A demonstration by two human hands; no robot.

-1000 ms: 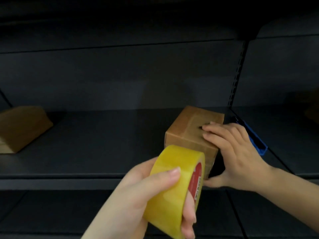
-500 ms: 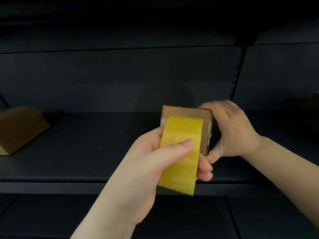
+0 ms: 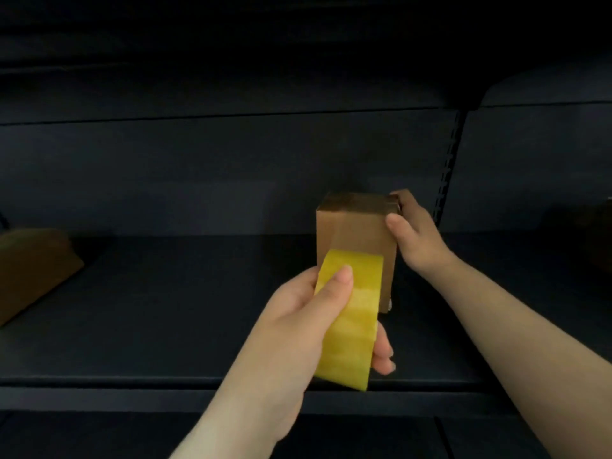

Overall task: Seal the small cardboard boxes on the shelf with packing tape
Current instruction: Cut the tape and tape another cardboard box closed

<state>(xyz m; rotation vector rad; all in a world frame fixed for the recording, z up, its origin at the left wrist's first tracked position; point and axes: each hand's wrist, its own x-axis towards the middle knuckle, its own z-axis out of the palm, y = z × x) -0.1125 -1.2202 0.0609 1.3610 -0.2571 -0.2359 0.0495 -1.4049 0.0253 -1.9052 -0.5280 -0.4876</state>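
A small brown cardboard box (image 3: 356, 236) stands upright on the dark shelf (image 3: 165, 326), right of centre. My right hand (image 3: 415, 236) grips its upper right edge, thumb on the near face and fingers behind the top corner. My left hand (image 3: 298, 323) holds a yellow roll of packing tape (image 3: 347, 319) edge-on just in front of the box's lower left part, thumb across the roll's outer band and fingertips curled round its far side. The roll hides the box's lower left corner.
Another brown cardboard box (image 3: 29, 270) lies tilted at the shelf's far left. A perforated upright post (image 3: 447, 173) divides the shelf back panel right of the held box. A lower shelf level shows beneath the front lip.
My right hand has turned the box up onto its end and shifted it back on the shelf. The tape roll in my left hand moved up in front of the box.
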